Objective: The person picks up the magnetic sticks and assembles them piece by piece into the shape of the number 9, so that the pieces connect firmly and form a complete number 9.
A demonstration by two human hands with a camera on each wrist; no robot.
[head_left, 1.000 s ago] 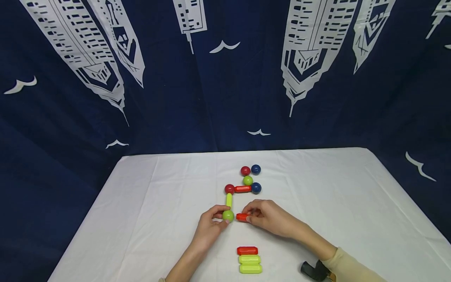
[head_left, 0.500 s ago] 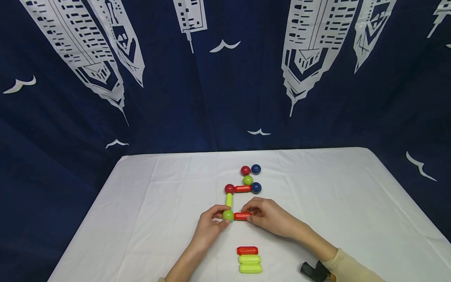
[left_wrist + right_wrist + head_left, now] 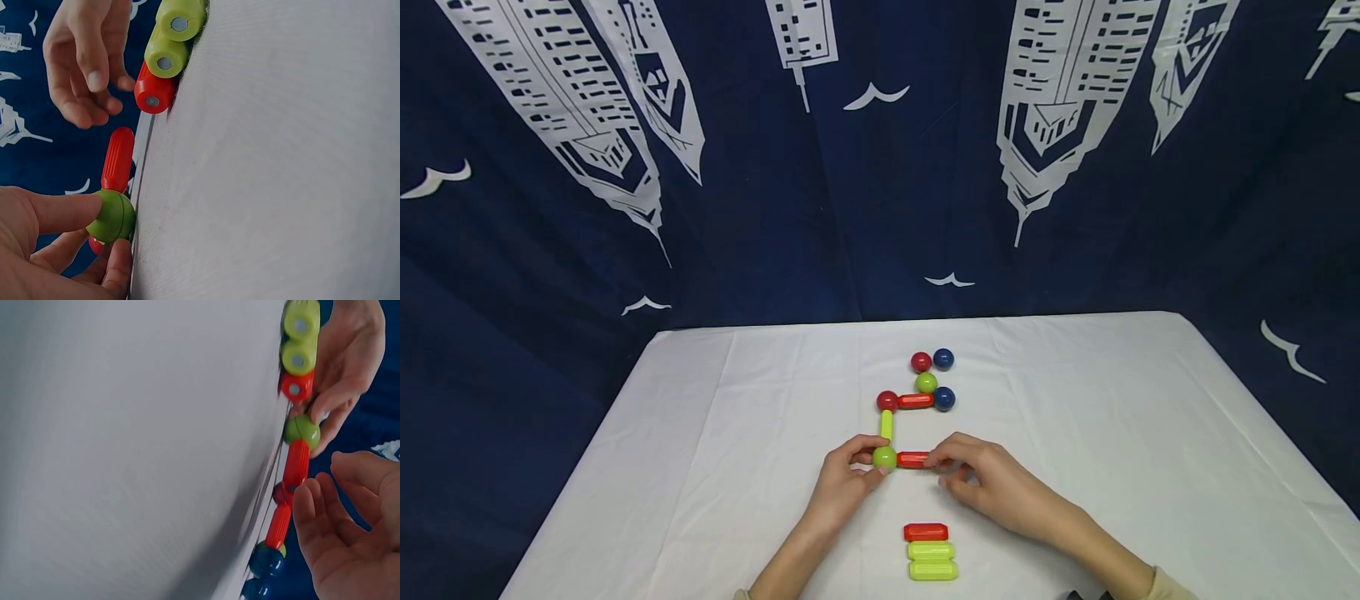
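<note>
Green ball (image 3: 117,215) sits pinched between left fingers (image 3: 118,267).

The right sleeve (image 3: 1167,585) was plain pale beige cloth — a short stretch of it showed at the near edge, on the right. The left sleeve (image 3: 742,594), also beige, was a mere sliver at the near edge. Beyond the cloth, both forearms (image 3: 1078,529) were bare, as were the left hand (image 3: 842,479) and right hand (image 3: 996,487) — one finger of the latter showing a short, rounded nail (image 3: 95,80).
</note>
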